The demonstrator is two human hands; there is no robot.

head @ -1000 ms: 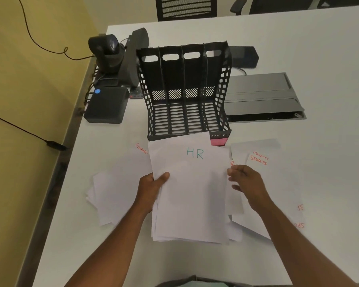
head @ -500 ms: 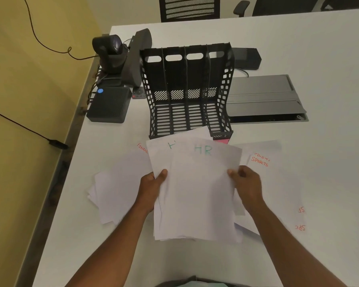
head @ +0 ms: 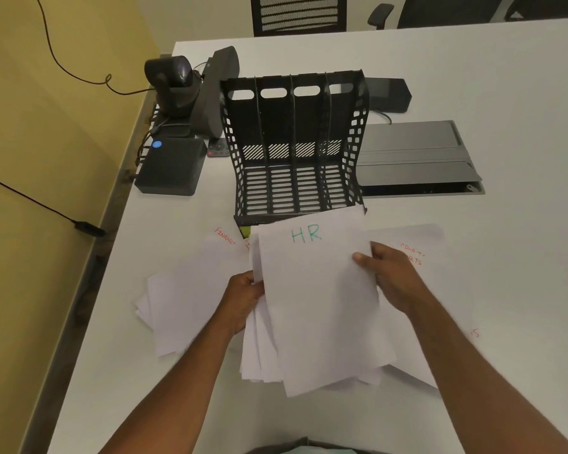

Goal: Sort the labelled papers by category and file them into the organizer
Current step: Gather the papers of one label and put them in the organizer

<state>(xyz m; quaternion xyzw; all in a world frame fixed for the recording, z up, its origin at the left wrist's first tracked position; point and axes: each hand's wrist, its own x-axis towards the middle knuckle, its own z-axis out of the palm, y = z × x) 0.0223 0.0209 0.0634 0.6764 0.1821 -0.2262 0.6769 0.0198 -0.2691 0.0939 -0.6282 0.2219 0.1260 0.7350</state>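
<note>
Two bare hands hold a loose sheaf of white papers above the near part of the white table (head: 473,93). On one side the left hand (head: 243,298) grips the left edge of the HR stack (head: 315,309), its fingers curled round the sheets and mostly hidden behind them, with several page edges fanned out just beside it. On the other, the right hand (head: 389,276) pinches the right edge of the top sheet, thumb lying on the face of the paper and the other fingers tucked underneath. That top sheet is marked "HR" in green near its upper edge, and it tilts slightly to the right. Flat on the table to the left lies the finance pile (head: 191,296), a red "FINANC" label just showing at its far corner. To the right, partly under the right forearm, lies the sports pile (head: 433,244), with red lettering half covered by the hand. Just beyond the held sheets stands the black organizer (head: 295,149), its four upright slots holding no paper, its front lip touched or overlapped by the far corner of the top sheet. Left of it sit a dark box (head: 171,168) with a blue dot and a webcam (head: 174,80); right of it lies a grey hatch (head: 417,158) set in the tabletop. Farthest off, office chairs (head: 297,13) stand behind the table.
</note>
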